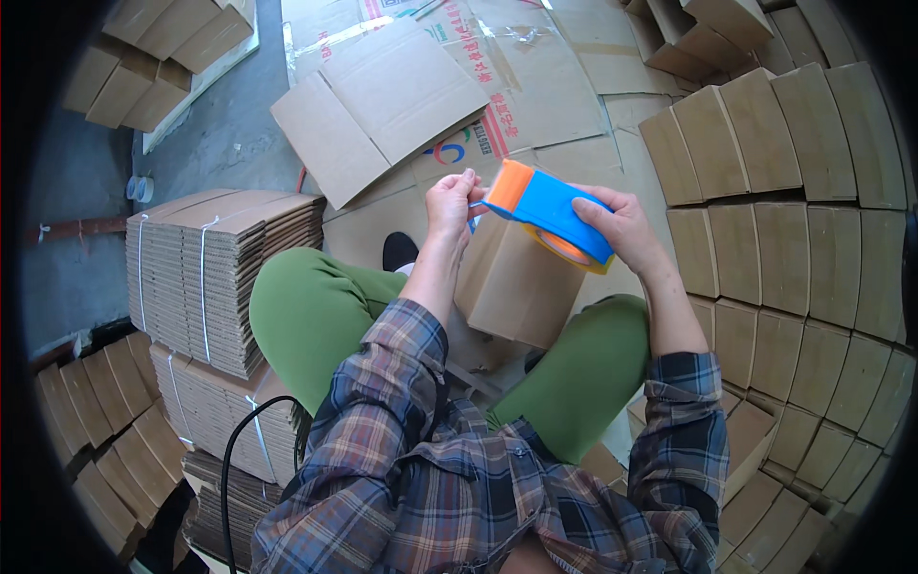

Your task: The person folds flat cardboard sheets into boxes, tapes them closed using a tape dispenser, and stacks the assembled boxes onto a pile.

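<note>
My right hand [620, 230] grips a blue and orange tape dispenser [564, 212], thumb on its upper side, with the tape roll showing at its lower edge. At the dispenser's orange front end, my left hand [451, 203] is closed, its fingers pinched together on what looks like the loose end of the tape. A small glossy bluish strip shows just below those fingers. Under the dispenser a closed brown cardboard box [521, 287] stands between my knees, tilted in view and partly covered by the dispenser.
Flattened cartons tied with white string [196, 277] are stacked at my left. Rows of brown boxes [755, 134] fill the right side, with more boxes [163, 57] at the far left. A folded carton [382, 96] lies ahead on printed cardboard sheets [550, 91]. A black cable [228, 469] loops at lower left.
</note>
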The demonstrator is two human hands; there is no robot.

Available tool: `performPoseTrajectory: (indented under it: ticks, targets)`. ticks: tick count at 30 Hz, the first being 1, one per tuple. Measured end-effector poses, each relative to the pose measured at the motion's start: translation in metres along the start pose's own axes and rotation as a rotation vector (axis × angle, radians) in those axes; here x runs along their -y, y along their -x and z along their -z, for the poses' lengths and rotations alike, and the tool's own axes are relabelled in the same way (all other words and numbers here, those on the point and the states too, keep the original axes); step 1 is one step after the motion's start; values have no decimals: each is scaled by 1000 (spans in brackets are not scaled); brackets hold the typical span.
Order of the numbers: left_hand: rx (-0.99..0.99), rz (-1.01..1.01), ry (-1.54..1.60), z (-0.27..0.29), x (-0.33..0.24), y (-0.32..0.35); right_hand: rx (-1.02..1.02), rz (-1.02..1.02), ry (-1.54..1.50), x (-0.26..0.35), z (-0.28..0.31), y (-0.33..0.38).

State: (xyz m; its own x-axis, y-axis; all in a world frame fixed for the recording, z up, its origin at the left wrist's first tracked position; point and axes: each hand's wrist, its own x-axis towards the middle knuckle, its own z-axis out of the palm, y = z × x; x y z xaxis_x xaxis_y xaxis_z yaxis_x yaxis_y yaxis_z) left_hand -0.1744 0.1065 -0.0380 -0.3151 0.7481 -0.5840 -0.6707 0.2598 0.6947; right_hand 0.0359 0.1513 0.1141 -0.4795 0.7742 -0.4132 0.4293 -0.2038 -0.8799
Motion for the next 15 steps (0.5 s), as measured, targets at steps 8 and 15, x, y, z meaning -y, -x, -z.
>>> performPoseTrajectory:
  ticks: [8,15]
  targets:
    - [53,-30,-36,-10,3,-1,-34,-67,79,-4,16,6]
    - [37,-119,-119,2,5,-10,-23,-168,199,17,4,-1]
